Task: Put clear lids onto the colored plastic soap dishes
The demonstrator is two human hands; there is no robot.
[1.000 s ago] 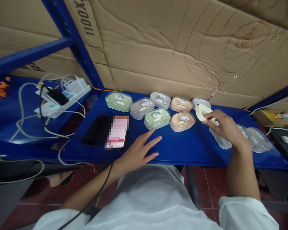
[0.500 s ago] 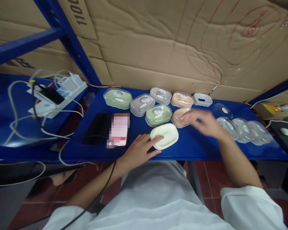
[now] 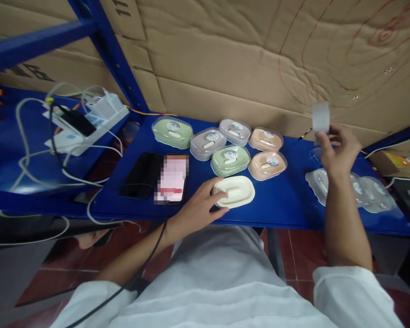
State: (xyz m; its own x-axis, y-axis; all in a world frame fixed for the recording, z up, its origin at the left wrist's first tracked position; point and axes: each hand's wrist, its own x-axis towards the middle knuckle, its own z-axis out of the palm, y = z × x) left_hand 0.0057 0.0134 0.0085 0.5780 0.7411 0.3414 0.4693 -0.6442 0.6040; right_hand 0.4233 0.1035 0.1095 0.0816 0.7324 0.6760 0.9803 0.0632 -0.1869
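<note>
A cream oval dish (image 3: 244,193), like a soap dish with a raised bar in its middle, lies near the table's front edge. My left hand (image 3: 200,205) rests at its left side, fingers spread, one fingertip touching the inside. Raised at the back right, my right hand (image 3: 340,148) pinches a pale grey-white dish (image 3: 320,118), seen edge-on and somewhat blurred. Beyond the cream dish stand lidded boxes with clear covers: a green box (image 3: 230,160), a peach box (image 3: 267,165) and several more.
Clear plastic lids (image 3: 374,193) lie at the right, partly behind my right forearm. Left of my left hand is a phone (image 3: 172,178) beside a black flat object (image 3: 141,175). A power strip (image 3: 105,111) with tangled cables sits further left. A cardboard wall (image 3: 218,59) closes off the back.
My right hand has left the front peach box and moved right and up. The pale dish from the back of the table is now in it. My left hand stays at the cream dish.
</note>
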